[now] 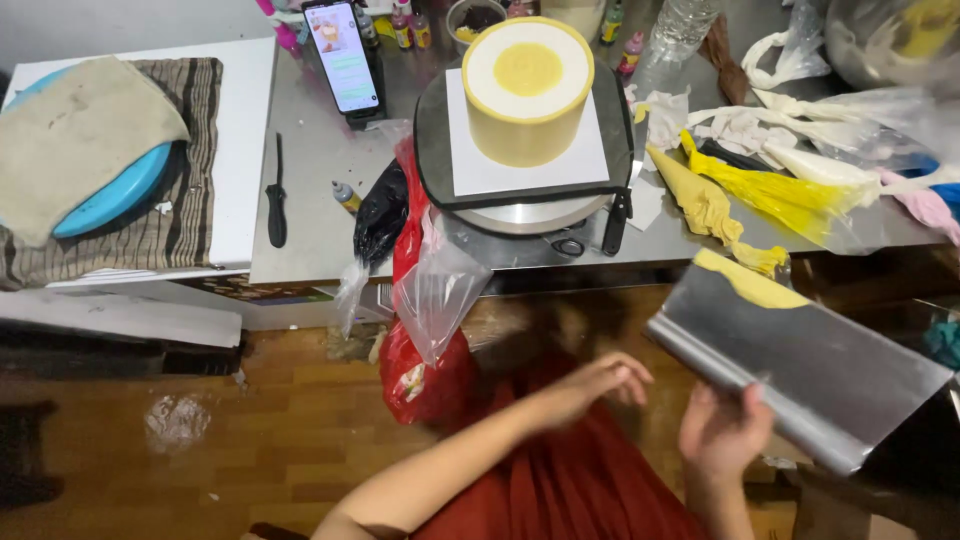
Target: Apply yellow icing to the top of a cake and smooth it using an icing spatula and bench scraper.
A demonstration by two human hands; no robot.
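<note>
Right hand (722, 428) clamped on metal scraper (800, 370), yellow icing on edge.
Left hand (590, 385) loose, fingers apart, empty; yellow cake (527, 95) on surface (320, 215).

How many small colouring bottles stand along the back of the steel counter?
4 clearly: two beside the phone, two right of the yellow cake. Others may be hidden.

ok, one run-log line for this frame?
right hand: holds metal scraper | left hand: empty, below table edge | cake: on turntable

One cake (527, 90), one scraper (800, 365), two hands (590, 385)
</note>
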